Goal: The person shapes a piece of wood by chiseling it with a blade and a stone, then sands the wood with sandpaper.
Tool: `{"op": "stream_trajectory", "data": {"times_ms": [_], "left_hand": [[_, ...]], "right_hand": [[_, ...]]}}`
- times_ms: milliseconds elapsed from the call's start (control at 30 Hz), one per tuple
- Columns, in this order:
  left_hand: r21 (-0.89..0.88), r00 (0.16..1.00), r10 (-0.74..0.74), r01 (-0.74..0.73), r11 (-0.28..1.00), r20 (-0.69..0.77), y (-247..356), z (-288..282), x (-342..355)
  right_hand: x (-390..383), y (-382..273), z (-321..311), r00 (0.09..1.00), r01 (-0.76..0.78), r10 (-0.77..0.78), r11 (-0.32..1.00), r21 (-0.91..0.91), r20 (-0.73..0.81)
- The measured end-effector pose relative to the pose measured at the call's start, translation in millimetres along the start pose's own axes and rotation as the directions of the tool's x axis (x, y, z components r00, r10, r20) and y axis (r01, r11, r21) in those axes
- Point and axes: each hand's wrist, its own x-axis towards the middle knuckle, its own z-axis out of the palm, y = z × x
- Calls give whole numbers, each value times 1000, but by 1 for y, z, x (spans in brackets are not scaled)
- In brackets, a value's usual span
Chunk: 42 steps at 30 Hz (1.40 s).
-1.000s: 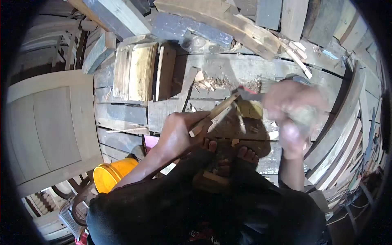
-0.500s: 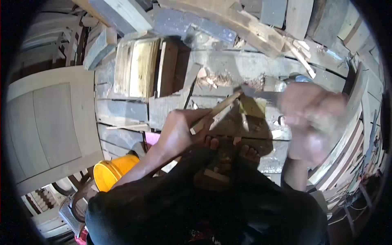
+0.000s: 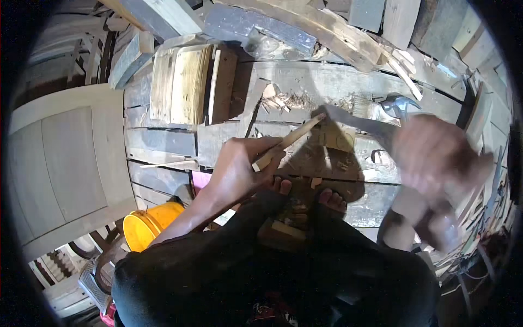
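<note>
A narrow strip of pale wood (image 3: 299, 131) is gripped in my left hand (image 3: 242, 163), slanting up and right over the floorboards. My right hand (image 3: 430, 155) is closed and blurred by motion, on a tool whose long dark blade (image 3: 365, 122) reaches left to near the strip's upper end. Whether they touch I cannot tell. Beneath them are a small yellowish board (image 3: 340, 139) and wood shavings (image 3: 280, 101). A metal tool with a curved head (image 3: 397, 104) lies beyond the blade. My bare feet (image 3: 332, 201) are just below my hands.
Stacked weathered blocks (image 3: 185, 82) stand at upper left, with planks and offcuts (image 3: 338, 38) along the top and piled down the right side. A panelled wooden door (image 3: 71, 163) lies at left, beside a yellow bucket (image 3: 150, 226). A pink piece (image 3: 200, 180) shows near my left forearm.
My right hand has moved rightward in a blur, and the blade has shifted with it. My left hand and the strip stay nearly in place, the strip's tip slightly higher in view.
</note>
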Motion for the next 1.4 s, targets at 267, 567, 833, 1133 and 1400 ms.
{"op": "stream_trajectory", "data": {"times_ms": [267,567,833,1133,1400], "left_hand": [[84,1000,-16,14,996,15,2,-1,2],[-56,998,-51,49,997,-44,2,-1,3],[-1,998,-61,61,998,-1,-1,1,0],[-96,989,-79,67,993,-126,17,-1,1],[-168,953,-194,157,973,-232,7,6,-1]], "right_hand": [[-38,114,56,929,-169,53,942,-291,-367],[17,-13,-22,992,110,-104,989,-97,66],[-21,84,43,807,-115,159,987,114,-569],[7,25,45,949,113,-54,978,177,-311],[-23,70,46,780,-45,37,999,3,-625]]}}
